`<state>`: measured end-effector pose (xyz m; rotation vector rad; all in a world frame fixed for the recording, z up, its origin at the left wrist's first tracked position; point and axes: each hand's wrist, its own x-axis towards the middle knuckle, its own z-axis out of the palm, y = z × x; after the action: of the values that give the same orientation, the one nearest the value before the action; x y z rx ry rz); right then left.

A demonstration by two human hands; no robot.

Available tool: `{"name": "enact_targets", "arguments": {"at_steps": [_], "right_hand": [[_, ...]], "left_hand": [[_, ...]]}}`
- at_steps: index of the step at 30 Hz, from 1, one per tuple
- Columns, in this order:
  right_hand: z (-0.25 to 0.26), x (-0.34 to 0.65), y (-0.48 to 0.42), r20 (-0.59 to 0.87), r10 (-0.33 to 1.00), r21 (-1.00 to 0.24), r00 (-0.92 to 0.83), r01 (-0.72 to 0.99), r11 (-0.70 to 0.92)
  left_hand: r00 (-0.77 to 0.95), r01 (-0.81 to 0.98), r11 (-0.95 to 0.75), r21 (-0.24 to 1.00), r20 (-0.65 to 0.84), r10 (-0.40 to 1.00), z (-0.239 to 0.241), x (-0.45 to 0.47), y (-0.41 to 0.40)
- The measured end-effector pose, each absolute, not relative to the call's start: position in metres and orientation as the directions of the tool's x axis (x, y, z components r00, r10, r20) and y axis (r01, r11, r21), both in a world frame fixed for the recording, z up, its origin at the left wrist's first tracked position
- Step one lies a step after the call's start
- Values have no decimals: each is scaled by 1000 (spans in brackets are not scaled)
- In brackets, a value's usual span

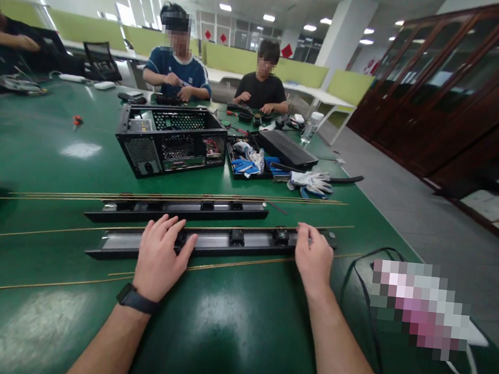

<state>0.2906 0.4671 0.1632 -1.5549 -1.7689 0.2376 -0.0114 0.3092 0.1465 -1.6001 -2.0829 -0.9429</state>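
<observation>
A long black channel-shaped rail with a grey inner face and small black blocks lies across the green table in front of me. My left hand, with a dark watch band at the wrist, rests over its left half, fingers spread and thumb apart. At the rail's right end my right hand has thumb and forefinger together on a thin brass-coloured rod running along the rail's far edge. Behind it lies a second black rail with several rods along it. More thin rods lie on the near side.
An open black computer case stands beyond the rails. Right of it are a tray with gloves, another glove and a black panel. A clear bottle stands farther back. Two people sit across the table.
</observation>
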Motion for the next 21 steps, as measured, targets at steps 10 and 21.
{"name": "enact_targets", "arguments": {"at_steps": [10,21], "right_hand": [[161,286,464,422,907,-584,-4,764,275],[168,316,487,363,889,-589,278,808,-13]], "left_hand": [[-301,944,134,301,624,721,147,-12,309],[-274,953,121,276,625,731,148,-11,308]]}}
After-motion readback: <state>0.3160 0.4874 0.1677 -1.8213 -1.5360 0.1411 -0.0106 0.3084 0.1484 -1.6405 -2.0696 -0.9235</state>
